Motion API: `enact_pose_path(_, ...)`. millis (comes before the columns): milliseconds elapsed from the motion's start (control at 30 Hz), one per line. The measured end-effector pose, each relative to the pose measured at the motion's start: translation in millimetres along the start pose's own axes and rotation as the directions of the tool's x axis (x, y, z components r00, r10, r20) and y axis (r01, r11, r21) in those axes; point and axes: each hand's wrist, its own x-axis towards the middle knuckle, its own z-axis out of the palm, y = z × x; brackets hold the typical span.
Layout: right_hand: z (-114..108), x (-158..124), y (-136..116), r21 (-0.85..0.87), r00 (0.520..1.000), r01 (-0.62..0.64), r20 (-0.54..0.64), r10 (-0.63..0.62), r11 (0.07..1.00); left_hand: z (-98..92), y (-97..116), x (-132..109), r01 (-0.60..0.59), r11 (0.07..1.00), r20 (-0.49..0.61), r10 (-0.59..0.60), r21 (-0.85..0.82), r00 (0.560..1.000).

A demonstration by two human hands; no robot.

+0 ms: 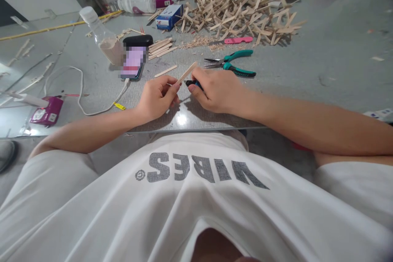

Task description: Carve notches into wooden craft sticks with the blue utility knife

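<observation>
Pinched between the thumb and fingers of my left hand point(161, 95) is a wooden craft stick point(188, 72), slanting up to the right. My right hand point(215, 88) is closed around a blue-and-black utility knife point(193, 83), whose black end points at the stick; its blade is hard to make out. The stick's upper end reaches the right hand's fingers. Another craft stick point(166, 71) lies on the table just beyond my left hand. Green-handled needle-nose pliers point(229, 64) rest behind my right hand.
A large heap of joined craft sticks point(236, 16) covers the back, with wood shavings point(199, 41) and a pink-handled knife point(238, 40) before it. Loose sticks point(161, 47), a phone point(133, 61) on a white cable point(81, 86), and a plastic bottle point(107, 45) stand left.
</observation>
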Motion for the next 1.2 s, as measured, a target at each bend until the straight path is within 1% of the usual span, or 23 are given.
enact_pose_path(67, -7, 1, -3, -0.026, 0.996, -0.027, 0.08, 0.029, 0.999, -0.1, 0, 0, -0.015, 1.0, -0.003, 0.015, 0.027, 1.0)
enact_pose_path(167, -18, 4, -9, -0.069, 0.976, -0.062, 0.205, 0.075, 0.996, -0.3, 1, -1, -0.023, 0.998, 0.001, 0.023, 0.056, 1.0)
enact_pose_path(267, -25, 6, -14, -0.107, 0.962, -0.075, 0.253, 0.1, 0.991, -0.5, 0, -1, -0.031, 0.997, -0.009, 0.032, 0.077, 0.999)
enact_pose_path(467, -25, 5, -16, -0.13, 0.964, -0.074, 0.245, 0.104, 0.989, -0.2, 2, 0, -0.033, 0.993, -0.018, 0.036, 0.113, 0.999)
enact_pose_path(600, -24, 4, -15, -0.123, 0.965, -0.074, 0.243, 0.102, 0.99, 0.1, 5, 0, -0.027, 0.996, -0.016, 0.029, 0.084, 0.999)
enact_pose_path(767, -24, 3, -16, -0.126, 0.967, -0.059, 0.238, 0.088, 0.99, -0.5, 3, 4, 0.06, 0.997, 0.063, -0.057, -0.042, 0.996)
enact_pose_path(867, -27, 2, -16, -0.128, 0.966, -0.058, 0.244, 0.088, 0.99, -1.0, 1, 7, 0.121, 0.987, 0.091, -0.112, -0.107, 0.99)
enact_pose_path(1000, -29, 0, -15, -0.109, 0.97, -0.046, 0.232, 0.07, 0.993, -0.9, 2, 8, 0.177, 0.978, 0.115, -0.164, -0.111, 0.98)
enact_pose_path(1200, -30, -1, -15, -0.072, 0.967, -0.058, 0.243, 0.074, 0.996, 0.1, 2, 6, 0.147, 0.985, 0.101, -0.138, -0.088, 0.985)
